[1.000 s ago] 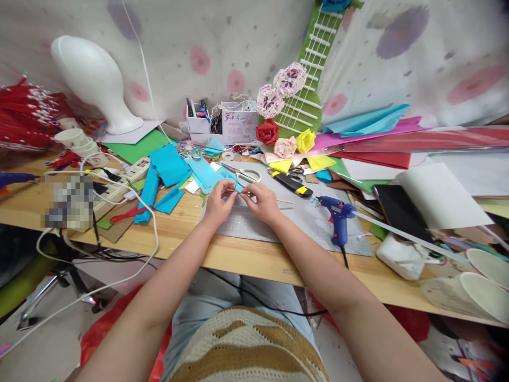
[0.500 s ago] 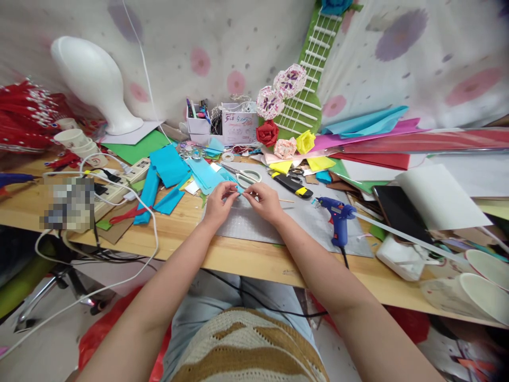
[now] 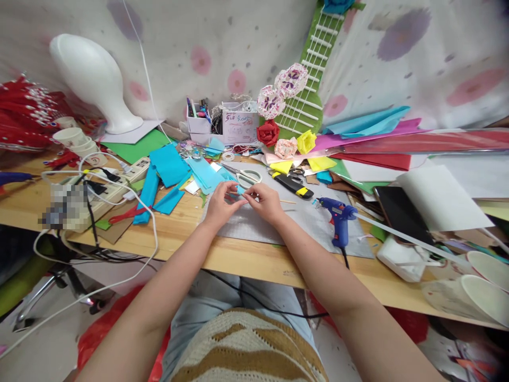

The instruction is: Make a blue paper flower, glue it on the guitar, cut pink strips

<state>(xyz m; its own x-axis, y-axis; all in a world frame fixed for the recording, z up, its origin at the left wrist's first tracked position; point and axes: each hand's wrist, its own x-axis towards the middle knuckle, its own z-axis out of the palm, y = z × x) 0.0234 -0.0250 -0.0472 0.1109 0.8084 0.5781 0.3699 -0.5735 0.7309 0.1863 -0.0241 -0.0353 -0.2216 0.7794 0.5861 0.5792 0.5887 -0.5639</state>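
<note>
A small piece of blue crepe paper (image 3: 240, 189) is pinched between my two hands above the grey cutting mat (image 3: 254, 228). My left hand (image 3: 221, 203) curves around its left side, thumb and fingers closed near the paper. My right hand (image 3: 264, 202) grips its other side with the fingertips, which almost meet the left thumb. Part of the paper is hidden by my fingers. Just beyond my hands lie scissors with pale handles (image 3: 249, 177). A thin wooden stick (image 3: 288, 201) pokes out beside my right hand.
Right of my hands are a black and yellow utility knife (image 3: 292, 185) and a blue glue gun (image 3: 339, 214). Blue paper sheets (image 3: 170, 165) and a power strip (image 3: 119, 183) with cables lie left. A green guitar-shaped decoration (image 3: 314, 101) leans at the back.
My left thumb has shifted right and straightened towards my right fingertips, widening the gap within the left hand. The small blue piece shows slightly differently between the fingers.
</note>
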